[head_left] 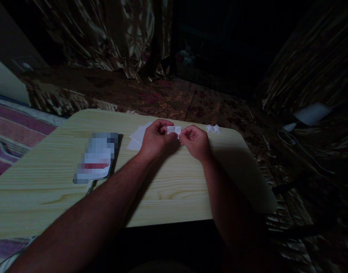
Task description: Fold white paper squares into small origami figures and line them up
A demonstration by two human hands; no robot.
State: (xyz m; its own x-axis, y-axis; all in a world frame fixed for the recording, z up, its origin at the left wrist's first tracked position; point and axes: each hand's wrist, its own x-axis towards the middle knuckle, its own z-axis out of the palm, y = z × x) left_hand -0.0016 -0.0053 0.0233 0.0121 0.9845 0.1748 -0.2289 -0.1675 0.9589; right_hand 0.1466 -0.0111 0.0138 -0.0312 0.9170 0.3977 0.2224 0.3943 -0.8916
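Curtains [139, 34] hang past the counter's far edge, dim and patterned. A striped bed cover [16, 125] shows beyond the left edge. The counter [168, 189] is pale, wood-grained and rounded at its corners. On its left half lies a device [96, 153], its face partly pixelated, with a red band across it. Both forearms come in over the near edge. The left hand [156, 137] is nearly closed, thumb and fingers gripping the left part of a folded paper. The right hand [196, 141] has its fingers curled, the thumb and forefinger pinched together at the paper's right side. Loose sheets [136, 139] lie partly behind the left hand, toward the far edge. Two small folded pieces [213, 128] sit side by side by the far edge, near the far right corner. The folded paper [174, 130], white and creased, is between the hands, near the far edge.
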